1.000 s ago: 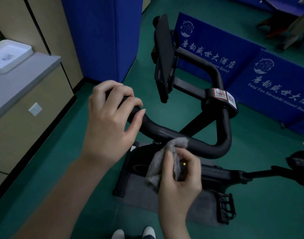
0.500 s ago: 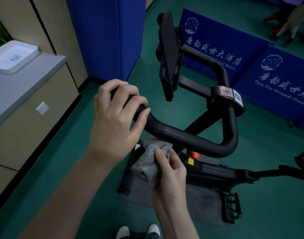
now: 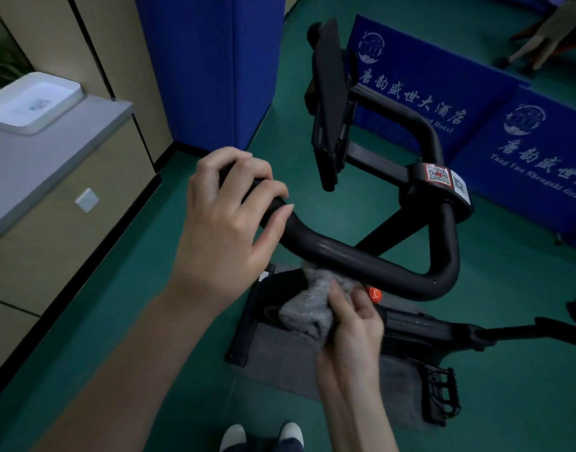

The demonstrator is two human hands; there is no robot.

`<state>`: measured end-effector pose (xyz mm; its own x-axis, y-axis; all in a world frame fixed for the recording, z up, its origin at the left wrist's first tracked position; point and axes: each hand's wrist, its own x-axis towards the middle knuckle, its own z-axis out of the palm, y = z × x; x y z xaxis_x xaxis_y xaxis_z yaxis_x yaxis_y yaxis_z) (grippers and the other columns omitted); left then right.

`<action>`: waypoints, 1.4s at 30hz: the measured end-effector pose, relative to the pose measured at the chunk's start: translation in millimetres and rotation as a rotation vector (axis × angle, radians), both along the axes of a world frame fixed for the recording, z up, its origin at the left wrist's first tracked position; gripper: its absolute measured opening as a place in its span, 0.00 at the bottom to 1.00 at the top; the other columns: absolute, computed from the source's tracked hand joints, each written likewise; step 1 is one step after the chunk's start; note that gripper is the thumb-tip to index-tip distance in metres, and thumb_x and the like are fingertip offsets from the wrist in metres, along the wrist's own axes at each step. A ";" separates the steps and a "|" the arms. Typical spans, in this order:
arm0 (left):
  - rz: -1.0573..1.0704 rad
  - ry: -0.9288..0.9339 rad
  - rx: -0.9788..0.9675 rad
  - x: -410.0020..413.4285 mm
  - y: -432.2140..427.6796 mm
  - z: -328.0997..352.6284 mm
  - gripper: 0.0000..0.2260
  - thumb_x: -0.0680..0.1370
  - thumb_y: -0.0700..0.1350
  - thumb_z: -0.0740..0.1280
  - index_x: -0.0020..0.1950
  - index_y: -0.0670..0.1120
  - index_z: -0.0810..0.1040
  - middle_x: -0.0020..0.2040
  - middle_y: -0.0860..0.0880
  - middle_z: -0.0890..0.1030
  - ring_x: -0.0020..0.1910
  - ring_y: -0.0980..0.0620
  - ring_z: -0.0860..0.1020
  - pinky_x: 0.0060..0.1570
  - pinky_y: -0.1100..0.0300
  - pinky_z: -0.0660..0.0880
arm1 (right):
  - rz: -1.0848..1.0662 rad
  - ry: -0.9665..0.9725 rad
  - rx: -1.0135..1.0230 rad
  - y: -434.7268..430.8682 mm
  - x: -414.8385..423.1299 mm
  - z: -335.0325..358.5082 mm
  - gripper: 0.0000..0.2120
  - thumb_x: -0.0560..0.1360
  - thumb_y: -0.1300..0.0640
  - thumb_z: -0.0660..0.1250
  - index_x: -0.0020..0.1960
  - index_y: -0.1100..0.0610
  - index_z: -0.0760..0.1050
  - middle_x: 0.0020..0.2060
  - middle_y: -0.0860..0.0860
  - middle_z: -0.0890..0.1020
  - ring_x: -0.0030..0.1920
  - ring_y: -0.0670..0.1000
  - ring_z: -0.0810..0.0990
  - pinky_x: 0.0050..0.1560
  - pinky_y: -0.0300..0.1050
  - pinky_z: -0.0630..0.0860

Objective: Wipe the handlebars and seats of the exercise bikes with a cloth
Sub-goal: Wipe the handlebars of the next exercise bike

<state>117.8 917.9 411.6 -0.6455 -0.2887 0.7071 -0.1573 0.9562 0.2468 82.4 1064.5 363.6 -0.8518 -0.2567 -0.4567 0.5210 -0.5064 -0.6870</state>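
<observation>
You are gripping the near end of the black handlebar [image 3: 345,252] with your left hand [image 3: 224,223], fingers curled over the bar. Your right hand [image 3: 352,340] is holding the bunched grey cloth [image 3: 312,305] closed in its fingers, pressing it up against the bar's underside near mid-length. Wrap the cloth around the tube, not just under it, and keep bracing with the left hand. The bar's near run is lying long-axis from upper left to lower right, then bending up toward the QR sticker [image 3: 438,173]

Fuzzy grey cloth [image 3: 308,308]; smooth, slightly glossy black handlebar [image 3: 345,256]
</observation>
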 end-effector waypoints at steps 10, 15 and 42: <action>0.012 -0.099 -0.174 -4.7 35.9 -3.4 0.10 0.80 0.47 0.62 0.49 0.45 0.81 0.53 0.47 0.80 0.64 0.46 0.70 0.72 0.49 0.53 | 0.111 0.078 0.006 -12.6 -0.4 3.8 0.13 0.74 0.74 0.62 0.37 0.59 0.70 0.31 0.55 0.80 0.32 0.48 0.80 0.33 0.37 0.77; -0.063 -0.258 -0.132 -6.2 57.6 -20.0 0.12 0.81 0.49 0.60 0.56 0.46 0.80 0.54 0.49 0.80 0.60 0.49 0.76 0.74 0.50 0.53 | 0.030 0.019 -0.042 13.6 -10.0 2.6 0.07 0.74 0.72 0.61 0.47 0.63 0.74 0.36 0.57 0.83 0.35 0.51 0.83 0.36 0.41 0.81; -0.003 -0.185 -0.036 -15.7 61.0 -23.6 0.09 0.78 0.51 0.65 0.52 0.48 0.81 0.50 0.53 0.80 0.54 0.52 0.74 0.69 0.56 0.52 | 0.214 -0.112 0.021 43.4 -21.5 5.3 0.10 0.68 0.65 0.67 0.48 0.65 0.77 0.40 0.62 0.82 0.38 0.55 0.81 0.41 0.47 0.79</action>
